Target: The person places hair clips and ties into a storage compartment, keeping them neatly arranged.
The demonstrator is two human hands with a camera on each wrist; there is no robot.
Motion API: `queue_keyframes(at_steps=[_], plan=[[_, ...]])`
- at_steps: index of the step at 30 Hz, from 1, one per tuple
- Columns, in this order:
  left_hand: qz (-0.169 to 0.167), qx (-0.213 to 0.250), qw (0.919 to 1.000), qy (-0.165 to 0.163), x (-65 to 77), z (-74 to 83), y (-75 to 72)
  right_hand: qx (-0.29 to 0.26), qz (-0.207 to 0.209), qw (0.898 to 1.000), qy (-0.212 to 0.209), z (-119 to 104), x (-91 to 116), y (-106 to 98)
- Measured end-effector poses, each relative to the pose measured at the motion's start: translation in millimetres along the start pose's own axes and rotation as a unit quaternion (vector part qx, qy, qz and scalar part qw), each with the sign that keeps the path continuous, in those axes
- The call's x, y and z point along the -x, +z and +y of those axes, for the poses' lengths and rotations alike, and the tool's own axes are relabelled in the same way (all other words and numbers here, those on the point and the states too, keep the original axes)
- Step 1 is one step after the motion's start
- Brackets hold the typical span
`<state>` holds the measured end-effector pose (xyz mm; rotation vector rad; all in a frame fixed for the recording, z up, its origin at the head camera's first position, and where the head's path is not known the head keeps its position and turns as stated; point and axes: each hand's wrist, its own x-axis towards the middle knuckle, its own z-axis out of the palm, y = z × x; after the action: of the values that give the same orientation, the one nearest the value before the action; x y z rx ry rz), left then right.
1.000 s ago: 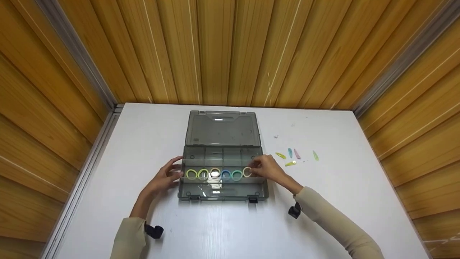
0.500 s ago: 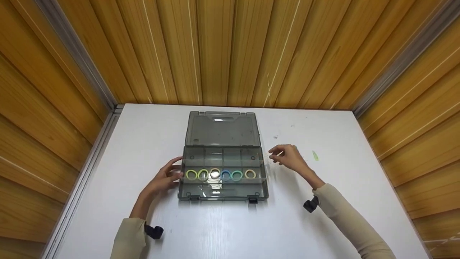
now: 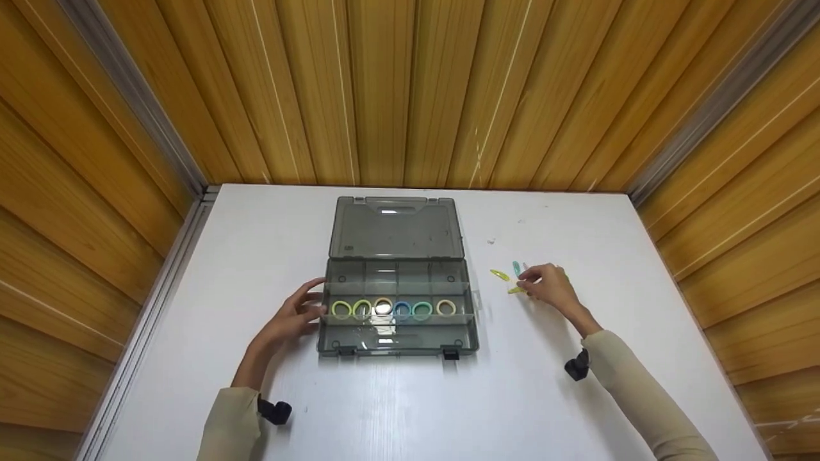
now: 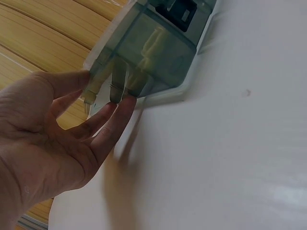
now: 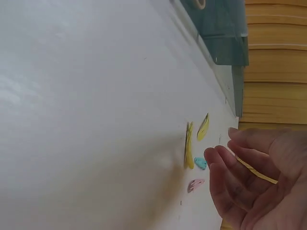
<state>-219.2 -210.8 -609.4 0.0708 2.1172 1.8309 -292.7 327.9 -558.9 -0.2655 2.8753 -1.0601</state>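
Note:
A smoky clear plastic organizer box (image 3: pixel 397 340) lies open-lidded on the table, with several coloured rings (image 3: pixel 421 312) in a row in its middle section. Against the box's left end rests my left hand (image 3: pixel 291 320), its thumb and fingertips touching the wall in the left wrist view. My right hand (image 3: pixel 554 291) hovers with bent fingers over several small snap hair clips: a yellow clip (image 5: pixel 189 146), another yellow clip (image 5: pixel 203 127), a teal clip (image 5: pixel 200 163) and a pink clip (image 5: pixel 195 185). Its thumb and fingertips are apart in the right wrist view, and nothing shows between them.
The box's lid (image 3: pixel 397 227) lies folded back behind it. A small clear scrap (image 3: pixel 491 241) sits on the white table (image 3: pixel 384 410), right of the lid. Wood-patterned walls (image 3: pixel 410 96) enclose the table at the back and sides.
My right hand has left the pale ring at the box's right end and moved right to the clips. That ring now lies in the row. The left hand stays put.

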Motion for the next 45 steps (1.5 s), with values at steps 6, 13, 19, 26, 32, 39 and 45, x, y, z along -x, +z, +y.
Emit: queue_keyframes(at_steps=[6, 13, 19, 26, 32, 39, 45], plan=[[-0.004, 0.007, 1.0, 0.005, 1.8, -0.2, -0.2, 0.009, -0.041, 0.997, 0.058, 10, 2, 3], [-0.01, 0.01, 0.9998, 0.011, 3.2, -0.7, -0.9, 0.028, -0.029, 0.995, 0.094, 10, 1, 10], [-0.004, 0.003, 1.0, 0.004, 2.0, 1.5, -1.0, 0.085, 0.008, 0.991, 0.099, 9, -1, 14], [-0.003, 0.001, 1.0, 0.004, 2.7, 3.3, -0.5, 0.092, 0.035, 0.99, 0.102, 6, -4, 19], [-0.006, -0.004, 0.9999, 0.011, 3.3, 2.9, -1.1, 0.051, 0.027, 0.995, 0.082, 5, -3, 21], [-0.003, -0.006, 0.9999, 0.012, 2.6, 2.3, -1.1, 0.025, 0.006, 0.997, 0.076, 6, 0, 20], [-0.003, -0.006, 0.9998, 0.016, 1.3, 1.0, -0.6, 0.036, 0.012, 0.998, 0.058, 9, 5, 20]])
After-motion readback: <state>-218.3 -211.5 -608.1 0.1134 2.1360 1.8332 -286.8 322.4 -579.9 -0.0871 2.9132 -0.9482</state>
